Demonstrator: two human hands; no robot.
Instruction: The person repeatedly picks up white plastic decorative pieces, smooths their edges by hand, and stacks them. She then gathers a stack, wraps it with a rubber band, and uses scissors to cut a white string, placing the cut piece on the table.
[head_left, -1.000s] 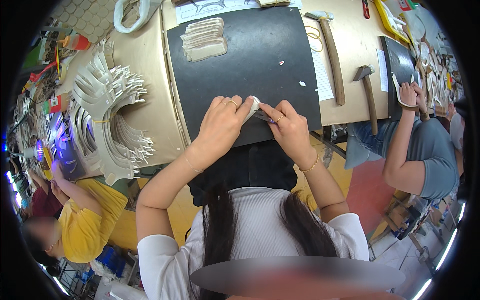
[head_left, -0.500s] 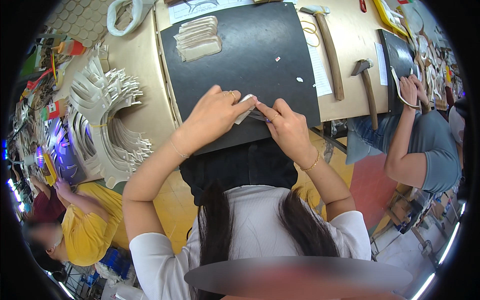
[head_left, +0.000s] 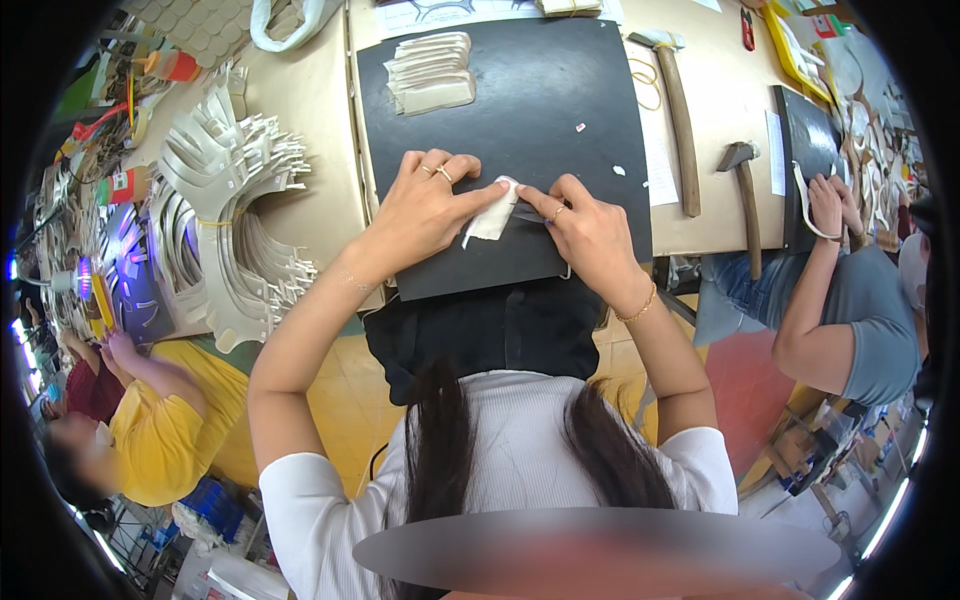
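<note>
A small white strip of material [head_left: 489,222], perhaps leather or fabric, lies on the black mat [head_left: 520,110] in front of me. My left hand [head_left: 422,205] presses its upper end with the thumb, the other fingers bent above the mat. From the other side, my right hand [head_left: 592,232] touches the same end with its index fingertip. Under that finger a thin grey tool [head_left: 531,213] sticks out of the right hand; its kind is mostly hidden. A neat row of similar cream pieces [head_left: 432,72] rests at the mat's far left.
Left of the mat stand bundled white curved parts [head_left: 215,215]. Two hammers, one long-handled [head_left: 681,130] and one shorter [head_left: 745,200], lie to the right beside a yellow rubber band [head_left: 647,85]. Co-workers sit on both sides, one in yellow [head_left: 165,425].
My left thumb has drawn back and its fingers have lifted, uncovering more of the white strip. The whole view has shifted slightly; my right index finger stays at the strip's upper end.
</note>
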